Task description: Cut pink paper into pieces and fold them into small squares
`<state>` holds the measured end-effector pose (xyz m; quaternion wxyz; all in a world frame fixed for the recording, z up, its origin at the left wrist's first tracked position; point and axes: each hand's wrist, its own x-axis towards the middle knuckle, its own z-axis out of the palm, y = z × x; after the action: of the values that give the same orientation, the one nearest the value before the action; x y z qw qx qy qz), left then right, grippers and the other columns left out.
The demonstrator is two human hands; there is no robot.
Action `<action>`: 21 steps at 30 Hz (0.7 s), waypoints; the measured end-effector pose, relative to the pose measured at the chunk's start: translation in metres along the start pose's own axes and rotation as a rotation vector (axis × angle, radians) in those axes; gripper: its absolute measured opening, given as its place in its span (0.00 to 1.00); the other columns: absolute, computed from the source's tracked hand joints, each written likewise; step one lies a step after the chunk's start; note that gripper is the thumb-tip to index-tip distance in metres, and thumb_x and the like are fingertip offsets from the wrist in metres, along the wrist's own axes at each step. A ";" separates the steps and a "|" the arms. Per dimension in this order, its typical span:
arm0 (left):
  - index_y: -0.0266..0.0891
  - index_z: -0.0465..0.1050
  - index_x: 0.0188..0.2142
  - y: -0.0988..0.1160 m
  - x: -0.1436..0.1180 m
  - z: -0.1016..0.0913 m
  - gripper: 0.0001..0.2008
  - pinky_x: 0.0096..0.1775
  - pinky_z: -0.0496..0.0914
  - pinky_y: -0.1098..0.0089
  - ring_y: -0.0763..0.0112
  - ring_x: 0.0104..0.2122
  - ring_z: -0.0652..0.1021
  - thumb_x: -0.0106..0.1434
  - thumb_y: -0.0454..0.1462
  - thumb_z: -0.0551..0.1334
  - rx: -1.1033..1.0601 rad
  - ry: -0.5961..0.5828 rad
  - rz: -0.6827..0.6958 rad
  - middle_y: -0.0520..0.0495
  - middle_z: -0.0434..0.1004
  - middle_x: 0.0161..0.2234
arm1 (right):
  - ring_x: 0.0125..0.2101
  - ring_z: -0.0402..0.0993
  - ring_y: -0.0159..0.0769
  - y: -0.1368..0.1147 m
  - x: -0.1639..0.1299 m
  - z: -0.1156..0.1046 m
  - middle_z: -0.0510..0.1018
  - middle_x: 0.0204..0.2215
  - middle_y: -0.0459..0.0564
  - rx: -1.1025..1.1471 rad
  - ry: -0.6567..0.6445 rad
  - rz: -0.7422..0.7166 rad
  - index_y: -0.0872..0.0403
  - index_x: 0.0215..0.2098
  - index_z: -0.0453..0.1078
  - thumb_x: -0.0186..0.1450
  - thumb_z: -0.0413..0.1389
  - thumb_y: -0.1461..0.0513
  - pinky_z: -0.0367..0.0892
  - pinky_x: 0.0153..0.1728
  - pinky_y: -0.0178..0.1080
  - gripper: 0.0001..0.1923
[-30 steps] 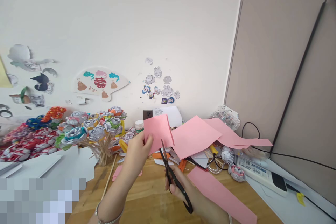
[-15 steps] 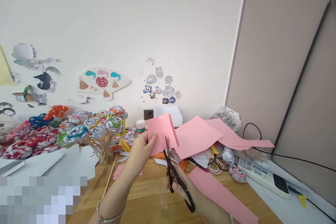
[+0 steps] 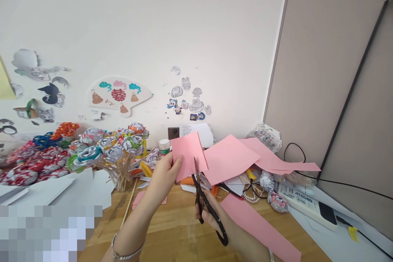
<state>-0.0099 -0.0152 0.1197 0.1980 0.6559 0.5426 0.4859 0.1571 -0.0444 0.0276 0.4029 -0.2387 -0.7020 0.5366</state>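
Your left hand [image 3: 164, 172] pinches the pink paper [image 3: 188, 155]; your right hand [image 3: 211, 217] grips the scissors [image 3: 208, 206], blades nearly closed. Floppy paper could skew the cut.

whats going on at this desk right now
A person is cutting pink paper. The left hand holds up a small pink sheet by its lower left edge, and the right hand works black scissors, whose blades point up into the sheet's bottom edge. More pink sheets lie behind on the wooden desk, and a long pink strip lies to the right. A bunch of paper flowers on sticks stands to the left.
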 end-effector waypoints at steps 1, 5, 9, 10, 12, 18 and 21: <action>0.40 0.56 0.20 0.001 0.000 0.000 0.13 0.17 0.56 0.76 0.75 0.15 0.63 0.55 0.45 0.50 -0.010 -0.010 -0.002 0.58 0.58 0.14 | 0.34 0.62 0.37 0.001 0.000 -0.001 0.65 0.33 0.48 -0.018 0.006 -0.010 0.45 0.48 0.58 0.60 0.48 0.52 0.59 0.40 0.41 0.18; 0.40 0.57 0.21 0.002 0.000 0.001 0.13 0.17 0.57 0.76 0.75 0.15 0.64 0.55 0.45 0.50 -0.025 -0.032 -0.009 0.57 0.59 0.15 | 0.34 0.64 0.37 0.004 -0.001 -0.002 0.66 0.33 0.48 -0.034 0.033 -0.031 0.46 0.48 0.58 0.60 0.48 0.54 0.61 0.39 0.42 0.18; 0.40 0.57 0.21 -0.001 0.002 -0.006 0.13 0.18 0.57 0.75 0.75 0.15 0.63 0.56 0.45 0.48 -0.009 0.022 -0.012 0.58 0.59 0.14 | 0.32 0.67 0.38 0.007 0.002 0.000 0.69 0.30 0.48 0.028 0.211 -0.015 0.48 0.47 0.61 0.56 0.55 0.57 0.63 0.38 0.43 0.21; 0.41 0.56 0.20 -0.002 0.002 -0.009 0.13 0.18 0.57 0.75 0.75 0.15 0.63 0.56 0.45 0.48 0.011 0.061 -0.013 0.58 0.58 0.13 | 0.32 0.67 0.38 0.008 0.004 0.000 0.69 0.30 0.48 0.031 0.267 -0.020 0.48 0.46 0.62 0.54 0.56 0.58 0.63 0.37 0.42 0.21; 0.41 0.55 0.20 -0.004 0.004 -0.013 0.13 0.19 0.57 0.75 0.74 0.15 0.63 0.56 0.45 0.48 0.060 0.121 -0.010 0.58 0.57 0.13 | 0.32 0.66 0.36 0.011 0.008 -0.004 0.69 0.30 0.46 0.024 0.373 -0.042 0.48 0.43 0.63 0.52 0.58 0.61 0.64 0.36 0.40 0.19; 0.42 0.53 0.20 -0.009 0.001 0.009 0.11 0.20 0.56 0.75 0.75 0.17 0.62 0.56 0.41 0.48 0.220 -0.066 0.079 0.58 0.57 0.16 | 0.29 0.65 0.33 0.017 0.020 -0.027 0.68 0.27 0.45 0.053 0.672 -0.200 0.50 0.36 0.63 0.53 0.57 0.60 0.64 0.31 0.36 0.13; 0.41 0.56 0.20 -0.009 -0.005 0.033 0.11 0.20 0.57 0.75 0.75 0.16 0.64 0.57 0.39 0.47 0.253 -0.206 0.116 0.57 0.59 0.15 | 0.31 0.66 0.34 0.016 0.020 -0.034 0.68 0.30 0.47 0.030 0.724 -0.207 0.52 0.39 0.62 0.53 0.56 0.61 0.64 0.33 0.37 0.15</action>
<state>0.0138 -0.0082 0.0953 0.1399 0.7522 0.5377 0.3544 0.1721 -0.0047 0.0220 0.6804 -0.3348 -0.5266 0.3842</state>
